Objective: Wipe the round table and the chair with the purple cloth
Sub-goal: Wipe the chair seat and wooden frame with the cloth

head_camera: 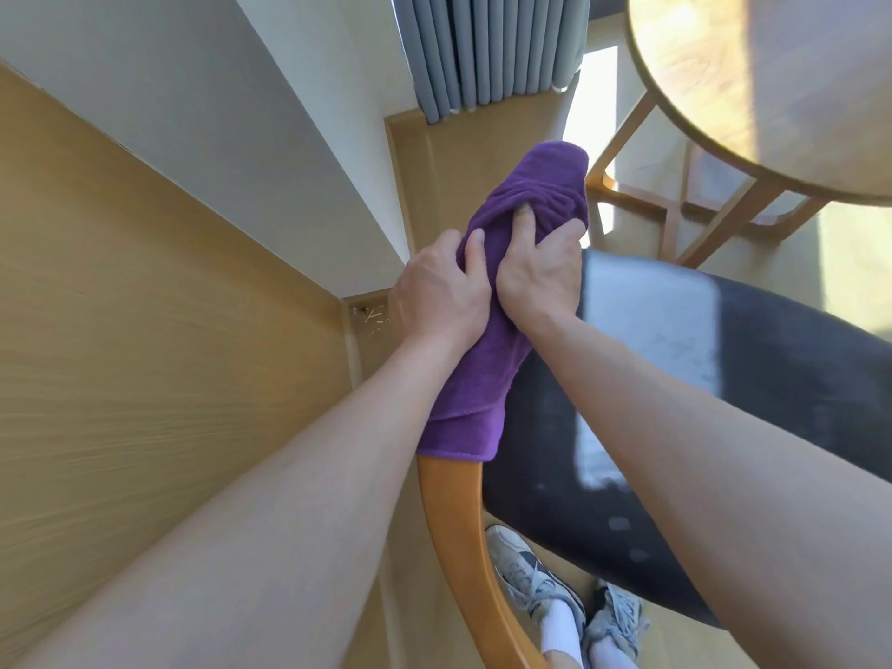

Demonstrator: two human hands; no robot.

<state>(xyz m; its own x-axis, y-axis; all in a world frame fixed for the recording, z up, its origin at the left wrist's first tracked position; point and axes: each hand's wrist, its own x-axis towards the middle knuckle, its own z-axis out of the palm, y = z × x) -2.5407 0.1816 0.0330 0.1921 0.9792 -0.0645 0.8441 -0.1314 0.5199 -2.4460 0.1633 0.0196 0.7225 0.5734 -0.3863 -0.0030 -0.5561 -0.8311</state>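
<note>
The purple cloth is draped lengthwise over the curved wooden backrest of the chair, in the middle of the head view. My left hand grips the cloth from its left side, thumb on top. Beside it, my right hand clasps the same cloth, its thumb pressed into the bunched folds. The chair's dark seat lies to the right of the hands. At the upper right is the round wooden table, apart from both hands.
A light wooden wall panel and a white wall close in on the left. Grey curtains hang at the top centre. The table's wooden legs stand beyond the chair. My shoes show below the seat.
</note>
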